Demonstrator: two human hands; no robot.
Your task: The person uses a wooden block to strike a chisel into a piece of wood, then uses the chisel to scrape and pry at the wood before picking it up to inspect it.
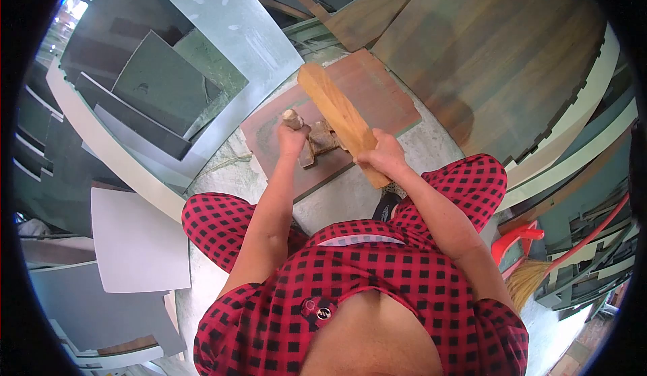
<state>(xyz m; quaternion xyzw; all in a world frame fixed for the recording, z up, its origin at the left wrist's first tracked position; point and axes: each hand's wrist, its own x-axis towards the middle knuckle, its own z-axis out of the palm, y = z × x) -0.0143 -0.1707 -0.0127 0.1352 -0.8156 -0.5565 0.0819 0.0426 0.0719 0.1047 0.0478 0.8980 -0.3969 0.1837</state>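
Observation:
My left hand (pixel 291 140) is closed around the rounded handle of a worn wooden tool (pixel 306 153); its exact kind I cannot make out. My right hand (pixel 383 155) grips the near end of a squared wooden block (pixel 337 110), long and light brown. The block slants from upper left to lower right, its near end close to my foot. Part of the wooden tool and a rough brown piece (pixel 325 137) show between the left hand and the block. Below them lies a reddish-brown board (pixel 387 93) on the floor.
A large wood-grain panel (pixel 485 59) lies at the upper right. A pale grey board (pixel 236 25) and several dark offcuts (pixel 162 79) are at the upper left. A white panel (pixel 138 241) is at the left. At right are a red plastic object (pixel 515 240) and a broom (pixel 529 282).

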